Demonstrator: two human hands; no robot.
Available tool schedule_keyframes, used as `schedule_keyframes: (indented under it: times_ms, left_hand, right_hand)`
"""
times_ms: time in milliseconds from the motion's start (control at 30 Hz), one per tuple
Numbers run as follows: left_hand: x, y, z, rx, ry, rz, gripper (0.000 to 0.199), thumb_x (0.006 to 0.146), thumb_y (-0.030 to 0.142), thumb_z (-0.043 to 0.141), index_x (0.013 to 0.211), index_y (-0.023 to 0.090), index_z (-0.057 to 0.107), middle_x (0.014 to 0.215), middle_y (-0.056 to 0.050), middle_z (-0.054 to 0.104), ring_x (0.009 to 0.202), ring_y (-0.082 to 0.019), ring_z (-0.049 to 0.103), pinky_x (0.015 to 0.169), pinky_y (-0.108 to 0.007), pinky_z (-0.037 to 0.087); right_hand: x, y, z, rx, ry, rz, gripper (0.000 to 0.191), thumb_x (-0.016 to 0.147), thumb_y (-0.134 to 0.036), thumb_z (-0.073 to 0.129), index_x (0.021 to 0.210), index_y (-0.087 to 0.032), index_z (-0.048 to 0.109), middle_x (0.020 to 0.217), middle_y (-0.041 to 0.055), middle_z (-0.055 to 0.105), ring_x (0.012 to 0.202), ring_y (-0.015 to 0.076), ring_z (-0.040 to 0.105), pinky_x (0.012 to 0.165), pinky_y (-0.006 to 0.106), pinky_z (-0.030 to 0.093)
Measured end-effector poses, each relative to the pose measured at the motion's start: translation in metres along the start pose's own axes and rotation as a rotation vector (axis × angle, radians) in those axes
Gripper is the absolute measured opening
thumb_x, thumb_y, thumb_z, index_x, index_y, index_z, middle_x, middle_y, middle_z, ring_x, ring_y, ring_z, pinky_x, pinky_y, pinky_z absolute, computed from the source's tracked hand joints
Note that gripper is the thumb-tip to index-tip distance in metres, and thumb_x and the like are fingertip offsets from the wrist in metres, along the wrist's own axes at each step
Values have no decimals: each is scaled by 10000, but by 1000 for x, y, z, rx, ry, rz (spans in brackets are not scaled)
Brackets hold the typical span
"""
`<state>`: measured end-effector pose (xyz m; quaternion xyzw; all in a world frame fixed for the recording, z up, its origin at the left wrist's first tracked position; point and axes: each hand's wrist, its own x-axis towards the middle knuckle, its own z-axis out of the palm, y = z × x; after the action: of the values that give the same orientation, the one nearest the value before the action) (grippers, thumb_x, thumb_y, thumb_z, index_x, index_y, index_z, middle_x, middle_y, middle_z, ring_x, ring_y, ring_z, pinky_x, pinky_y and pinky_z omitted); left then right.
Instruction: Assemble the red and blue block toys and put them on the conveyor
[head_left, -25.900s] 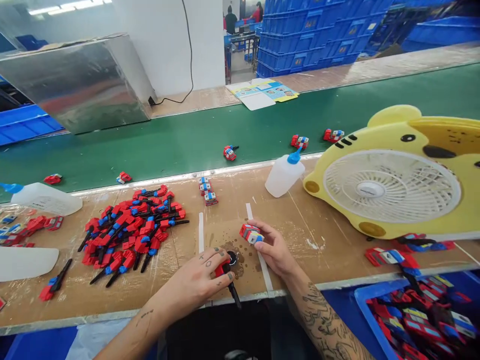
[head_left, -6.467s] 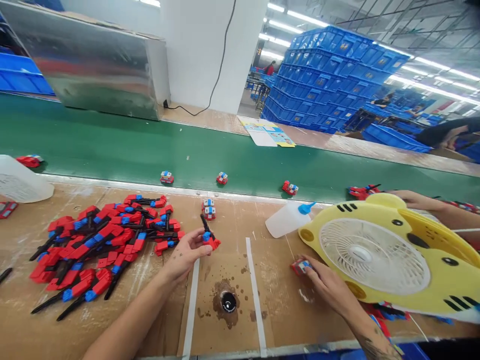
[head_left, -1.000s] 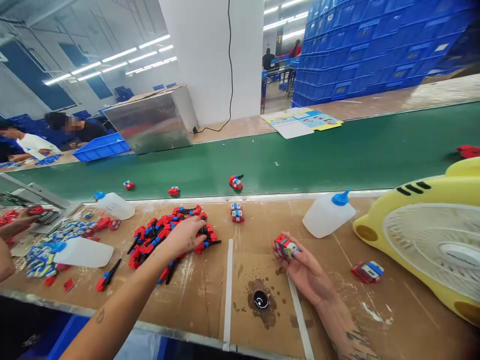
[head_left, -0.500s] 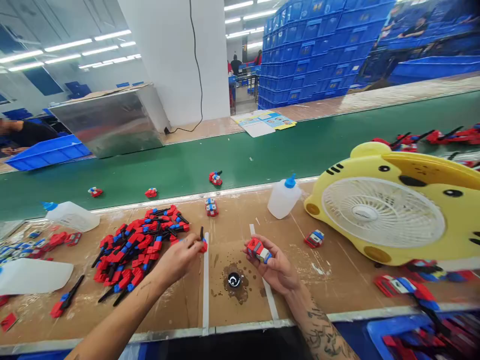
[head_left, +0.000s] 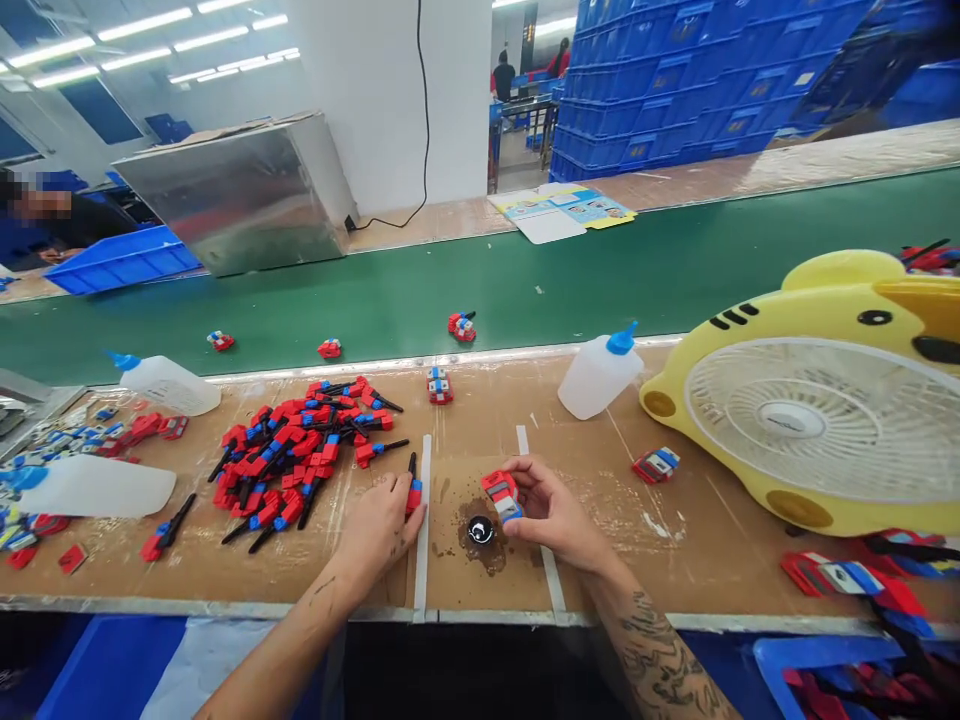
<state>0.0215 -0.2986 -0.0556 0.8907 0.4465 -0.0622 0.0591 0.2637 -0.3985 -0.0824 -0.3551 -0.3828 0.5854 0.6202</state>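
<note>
My right hand (head_left: 559, 512) grips a red, grey, white and blue plastic toy body (head_left: 501, 494) between thumb and fingers. It is tilted, close above a small round black puddle of liquid (head_left: 481, 531) on the brown board. My left hand (head_left: 384, 522) rests low over the board beside a white tape strip, its fingers closed on a red and blue toy part with a black rod (head_left: 414, 488); the rod points up. To the left of that hand lies a heap of similar red, blue and black parts (head_left: 289, 455).
White squeeze bottles with blue caps stand or lie about, one (head_left: 600, 375) behind my right hand. A yellow fan (head_left: 795, 400) fills the right side. Toy bodies sit on the board and on the green belt (head_left: 390, 290). Blue crates (head_left: 675, 90) are stacked behind; a person works far left.
My right hand has turned the toy body and brought it nearer the black puddle. My left hand has lowered toward the board with its part. The camera view has shifted.
</note>
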Motion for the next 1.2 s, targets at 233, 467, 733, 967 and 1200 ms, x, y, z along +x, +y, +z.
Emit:
schedule_keyframes:
  times_ms: [233, 467, 733, 967, 1200]
  left_hand:
    - [17, -25, -19, -26, -129, -43, 148, 840, 272, 546, 884, 166, 640, 910, -130, 695, 876, -300, 677, 768, -386, 510]
    - [-10, -14, -34, -518, 95, 402, 317, 867, 150, 538, 1165, 226, 614, 1161, -75, 655, 1036, -192, 657, 883, -296, 546]
    - [-17, 21, -31, -82, 267, 974, 267, 931, 88, 508, 1118, 238, 625, 1256, -117, 626, 1147, -242, 572, 973, -426, 502]
    - [-11, 26, -29, -15, 176, 966, 260, 932, 93, 524, 1118, 234, 639, 1286, -119, 603, 1173, -256, 545, 945, -417, 512]
    - [-12, 21, -23, -128, 117, 913, 395, 889, 28, 509, 1207, 236, 618, 1317, -127, 583, 1219, -261, 522, 998, -430, 492]
  right_hand:
    - [-18, 5, -11, 64, 81, 102, 648, 618, -175, 916, 1187, -252, 615, 1083, 57, 677, 947, 217, 649, 861, 346, 492]
    - [-17, 13, -13, 208, 296, 79, 530, 547, -248, 945, 1020, -221, 709, 938, 51, 727, 895, 239, 665, 814, 345, 495]
    - [-17, 12, -12, 239, 343, 87, 535, 537, -276, 953, 1016, -216, 722, 958, 50, 724, 879, 220, 648, 805, 325, 486]
    - [-24, 7, -10, 235, 239, 131, 537, 543, -235, 950, 1001, -225, 670, 965, 48, 713, 889, 240, 670, 770, 326, 495]
    - [-23, 2, -12, 251, 216, 121, 548, 551, -268, 954, 1012, -228, 660, 976, 50, 700, 898, 242, 663, 767, 320, 495]
